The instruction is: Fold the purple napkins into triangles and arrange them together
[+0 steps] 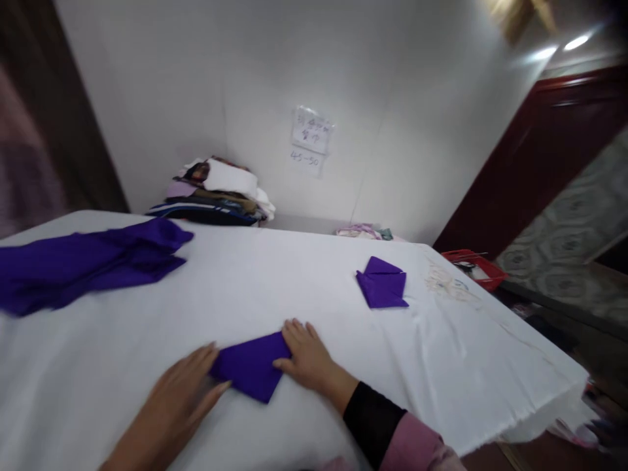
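Observation:
A small folded piece of purple fabric (254, 366) lies flat on the white-covered table (275, 275), between my two hands. My left hand (181, 392) rests at its left end, thumb and fingers apart, fingertips touching the edge. On its upper right corner lies my right hand (307, 356), fingers stretched out flat and thumb spread. Farther back to the right is a second folded purple piece (383, 284), apart from both hands. A larger crumpled length of purple cloth (98, 261) stretches along the table's left side.
Against the wall stands a pile of folded clothes (220, 193). Some pinkish cloth (360, 230) lies at the back edge. Pale cords or threads (446, 282) lie at the right. A red basket (478, 268) sits beyond the right edge. Paper notes (311, 134) hang on the wall.

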`<state>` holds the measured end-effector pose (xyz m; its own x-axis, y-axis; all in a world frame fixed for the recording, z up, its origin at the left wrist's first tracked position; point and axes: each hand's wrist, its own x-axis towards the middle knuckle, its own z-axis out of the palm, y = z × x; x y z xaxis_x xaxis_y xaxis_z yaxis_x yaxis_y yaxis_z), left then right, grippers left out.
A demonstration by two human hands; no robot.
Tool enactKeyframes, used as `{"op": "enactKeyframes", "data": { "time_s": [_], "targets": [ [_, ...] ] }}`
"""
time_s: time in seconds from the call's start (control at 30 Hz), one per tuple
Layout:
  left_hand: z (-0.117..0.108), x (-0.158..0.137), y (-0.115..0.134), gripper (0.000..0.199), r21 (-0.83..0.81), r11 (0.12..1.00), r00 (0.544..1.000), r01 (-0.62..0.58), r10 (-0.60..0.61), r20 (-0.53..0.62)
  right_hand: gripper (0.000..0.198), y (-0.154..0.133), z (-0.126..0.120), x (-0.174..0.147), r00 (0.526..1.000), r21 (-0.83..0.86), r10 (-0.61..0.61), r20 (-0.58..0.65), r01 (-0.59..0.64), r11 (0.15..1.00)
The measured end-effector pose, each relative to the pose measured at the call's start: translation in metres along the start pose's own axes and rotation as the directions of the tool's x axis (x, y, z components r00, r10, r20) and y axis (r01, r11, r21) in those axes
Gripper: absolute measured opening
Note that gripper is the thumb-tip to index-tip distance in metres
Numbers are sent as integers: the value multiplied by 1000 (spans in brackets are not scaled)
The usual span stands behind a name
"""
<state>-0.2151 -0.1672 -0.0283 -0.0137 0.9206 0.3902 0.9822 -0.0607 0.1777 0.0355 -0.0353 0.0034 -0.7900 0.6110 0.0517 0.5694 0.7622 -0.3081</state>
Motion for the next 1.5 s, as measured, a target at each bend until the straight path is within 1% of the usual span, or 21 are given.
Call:
{"op": "enactKeyframes", "data": {
  "time_s": [0.03, 0.1, 0.13, 0.2, 0.27, 0.37, 0.43, 0.53, 0.63, 0.7, 0.73, 0.83, 0.97, 1.2, 1.33, 1.5],
  "targets": [
    [-6, 2, 17, 62, -9, 998, 996, -58, 59, 63, 73, 1, 2, 0, 1000, -7, 2, 11, -2, 1000],
    [-14, 4, 43, 61, -12, 994, 982, -106, 106, 156, 71, 3, 5, 0, 1000, -30, 1, 27, 0, 1000],
    [-17, 4, 51, 63, -21, 994, 975, -107, 109, 194, 70, 4, 6, 0, 1000, -44, -3, 30, 5, 999],
    [-21, 0, 57, 65, -47, 994, 963, -97, 106, 248, 67, 6, 8, 0, 1000, -76, -14, 26, 16, 997],
    [-26, -7, 55, 65, -60, 996, 960, -68, 81, 268, 65, 6, 9, -2, 999, -100, -27, 18, 29, 995],
    [-33, -16, 47, 61, -43, 999, 966, 15, -4, 259, 65, 7, 11, -4, 999, -122, -42, 10, 43, 992],
    [-38, -18, 41, 57, -20, 995, 970, 102, -95, 224, 65, 7, 12, -5, 999, -129, -46, 7, 46, 991],
    [-45, -14, 27, 47, -23, 973, 965, 229, -223, 138, 65, 7, 13, -6, 999, -130, -39, 5, 39, 991],
    [-52, -4, 14, 36, -88, 931, 934, 355, -348, 84, 67, 5, 12, -6, 1000, -126, -27, 16, 29, 992],
    [-55, 4, 9, 32, -161, 885, 899, 438, -428, 91, 68, 5, 11, -6, 999, -126, -22, 24, 25, 992],
    [-55, 8, 8, 31, -200, 864, 887, 462, -448, 112, 68, 5, 11, -6, 999, -125, -22, 26, 25, 992],
    [-54, 18, 9, 30, -274, 837, 880, 473, -434, 192, 68, 5, 11, -6, 999, -125, -28, 23, 31, 992],
    [-50, 27, 11, 22, -291, 835, 879, 467, -404, 254, 66, 7, 12, -6, 999, -123, -39, 12, 40, 992],
    [-50, 31, 8, 12, -296, 811, 855, 504, -421, 304, 64, 10, 14, -8, 998, -79, -57, -20, 55, 995],
    [-53, 25, 8, 11, -324, 811, 862, 486, -385, 330, 64, 11, 14, -10, 997, -63, -71, -19, 69, 996],
    [-54, 18, 9, 17, -338, 819, 874, 464, -360, 326, 63, 11, 12, -11, 995, -40, -97, -25, 96, 995]
  ]
}}
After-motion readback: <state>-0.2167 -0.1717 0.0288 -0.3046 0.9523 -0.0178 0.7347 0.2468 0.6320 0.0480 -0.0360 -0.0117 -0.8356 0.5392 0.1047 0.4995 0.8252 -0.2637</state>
